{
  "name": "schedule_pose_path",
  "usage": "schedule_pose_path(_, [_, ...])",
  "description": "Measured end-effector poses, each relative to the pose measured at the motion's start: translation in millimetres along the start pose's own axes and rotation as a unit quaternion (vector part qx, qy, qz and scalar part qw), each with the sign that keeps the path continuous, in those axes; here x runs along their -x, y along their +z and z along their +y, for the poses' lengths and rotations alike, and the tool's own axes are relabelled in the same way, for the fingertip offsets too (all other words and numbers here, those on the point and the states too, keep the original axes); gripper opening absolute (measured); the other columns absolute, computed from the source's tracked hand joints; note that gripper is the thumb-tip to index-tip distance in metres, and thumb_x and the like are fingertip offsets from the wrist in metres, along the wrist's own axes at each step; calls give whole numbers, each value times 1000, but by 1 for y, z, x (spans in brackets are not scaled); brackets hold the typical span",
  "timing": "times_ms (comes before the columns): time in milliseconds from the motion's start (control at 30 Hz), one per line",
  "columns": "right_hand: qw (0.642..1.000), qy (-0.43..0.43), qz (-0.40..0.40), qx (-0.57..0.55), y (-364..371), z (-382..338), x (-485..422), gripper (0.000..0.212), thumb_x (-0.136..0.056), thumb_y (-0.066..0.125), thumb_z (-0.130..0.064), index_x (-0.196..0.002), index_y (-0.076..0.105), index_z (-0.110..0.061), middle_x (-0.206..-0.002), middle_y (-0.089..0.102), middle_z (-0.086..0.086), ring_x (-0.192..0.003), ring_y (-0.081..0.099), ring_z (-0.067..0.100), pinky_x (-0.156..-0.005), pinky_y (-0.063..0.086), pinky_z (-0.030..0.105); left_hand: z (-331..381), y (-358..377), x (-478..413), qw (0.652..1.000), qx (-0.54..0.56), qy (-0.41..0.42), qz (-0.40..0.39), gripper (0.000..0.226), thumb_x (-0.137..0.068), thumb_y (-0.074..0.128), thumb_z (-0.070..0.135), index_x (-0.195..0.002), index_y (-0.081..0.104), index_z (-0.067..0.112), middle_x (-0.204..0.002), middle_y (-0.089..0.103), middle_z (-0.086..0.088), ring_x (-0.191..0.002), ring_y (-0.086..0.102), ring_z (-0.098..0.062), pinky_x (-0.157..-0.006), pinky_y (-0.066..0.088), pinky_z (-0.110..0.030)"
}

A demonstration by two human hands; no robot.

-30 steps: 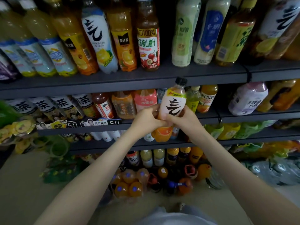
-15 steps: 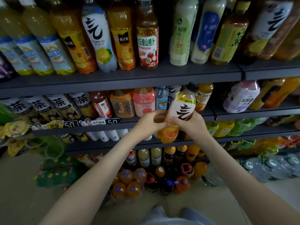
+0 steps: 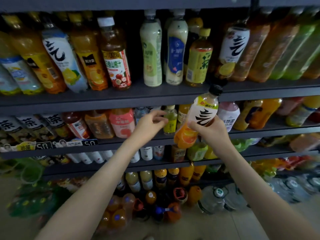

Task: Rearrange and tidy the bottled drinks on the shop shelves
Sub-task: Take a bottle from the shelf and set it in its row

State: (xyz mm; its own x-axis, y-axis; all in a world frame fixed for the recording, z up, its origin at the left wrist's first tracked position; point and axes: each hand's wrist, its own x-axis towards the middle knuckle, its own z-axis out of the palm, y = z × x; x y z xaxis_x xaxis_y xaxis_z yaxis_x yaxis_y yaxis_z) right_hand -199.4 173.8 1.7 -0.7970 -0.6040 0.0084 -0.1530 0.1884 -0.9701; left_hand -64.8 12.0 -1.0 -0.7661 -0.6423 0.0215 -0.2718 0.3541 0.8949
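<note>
Right hand (image 3: pixel 210 129) grips the white-label bottle (image 3: pixel 205 112) round its lower middle, fingers wrapped across the front. The bottle is held in the air in front of the middle shelf (image 3: pixel 121 143), right of centre.

Its long axis is on a slant: black cap (image 3: pixel 215 89) up and to the right, orange base (image 3: pixel 186 137) down and to the left. The cap overlaps the front edge of the upper shelf (image 3: pixel 103 99), and the base overlaps the middle shelf's edge. The label faces near, its black brush character plain.

Left hand (image 3: pixel 149 123) is apart from that bottle, to its left, fingers half curled with nothing in them. The tips are close to a small yellow-green bottle (image 3: pixel 170 121) upright on the middle shelf; contact cannot be told.

That small bottle stands between the two hands. A pale pink bottle (image 3: pixel 228 114) is just right of the held one, farther back on the shelf. A pink-label bottle (image 3: pixel 121 122) is left of the left hand. On the upper shelf above the cap stands a yellow tea bottle (image 3: pixel 199 63).
</note>
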Motion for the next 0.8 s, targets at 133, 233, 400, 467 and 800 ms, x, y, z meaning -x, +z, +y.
schedule_pose_path(133, [1000, -3, -16, 11, -54, 17, -11, 38, -71, 82, -29, -104, 63, -22, -92, 69, -14, -87, 64, 0, -71, 51, 20, 10, 55, -6, 999, -12, -37, 25, 24, -90, 63, 23, -114, 62, 19, -107, 68, -1, -105, 62, -17, -94, 49, -36])
schedule_pose_path(233, [999, -3, -31, 22, -85, 37, -21, 34, -74, 81, -26, -101, 61, -26, -92, 68, -14, -87, 63, 0, -69, 49, 19, 7, 91, -9, 993, -46, -72, 79, 35, -90, 63, 28, -122, 60, 16, -121, 63, -1, -111, 58, -17, -92, 45, -29])
schedule_pose_path(400, [998, -2, -47, 46, -108, 68, -35, 37, -74, 81, -24, -105, 60, -22, -95, 67, -12, -88, 62, 2, -70, 50, 19, -15, 130, -6, 982, -51, -123, 134, 41, -89, 64, 31, -126, 56, 17, -127, 60, -1, -114, 56, -18, -92, 44, -29])
schedule_pose_path(467, [997, -3, -55, 51, -110, 78, -38, 40, -74, 81, -25, -108, 60, -20, -95, 66, -12, -87, 61, 0, -68, 48, 17, -20, 134, -6, 978, -62, -134, 150, 42, -89, 63, 32, -127, 54, 18, -125, 61, -2, -113, 56, -18, -89, 44, -27])
schedule_pose_path(800, [997, -25, -62, 45, -73, 115, -49, 46, -72, 83, -22, -111, 60, -16, -89, 65, -16, -80, 58, -7, -57, 45, 8, -43, 138, -32, 923, -281, -78, 250, 58, -91, 59, 26, -142, 33, 13, -134, 44, -16, -118, 49, -37, -89, 46, -47])
